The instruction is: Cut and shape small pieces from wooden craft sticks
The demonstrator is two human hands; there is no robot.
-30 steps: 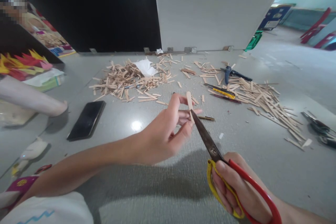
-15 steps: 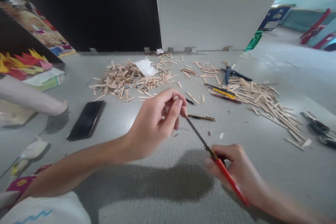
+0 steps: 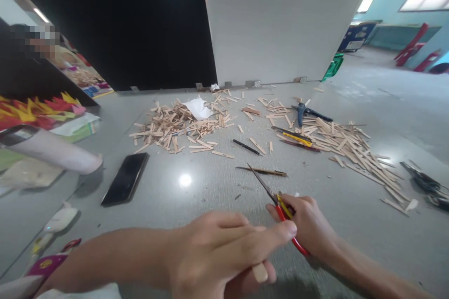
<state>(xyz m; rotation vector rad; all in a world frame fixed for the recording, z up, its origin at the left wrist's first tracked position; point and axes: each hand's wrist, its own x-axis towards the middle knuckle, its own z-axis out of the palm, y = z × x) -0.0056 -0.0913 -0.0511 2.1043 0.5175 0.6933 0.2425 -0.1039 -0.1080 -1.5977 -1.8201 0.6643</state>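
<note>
The left hand [image 3: 220,252] hides most of a wooden stick [image 3: 260,272], so only one end shows. The right hand [image 3: 312,222] covers part of the scissors [image 3: 280,213]. Little squares blur a person [image 3: 42,42], and the bottom edge cuts off some white cloth [image 3: 84,292].

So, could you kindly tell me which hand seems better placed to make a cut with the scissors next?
Probably the right hand: it grips the scissors at their handles, pointing them forward and leftward. The left hand is occupied, holding a wooden piece whose end pokes out.

A grey surface [image 3: 157,210] carries scattered wooden sticks [image 3: 351,146], a phone [image 3: 125,179] and a slim black tool [image 3: 246,146].
</note>
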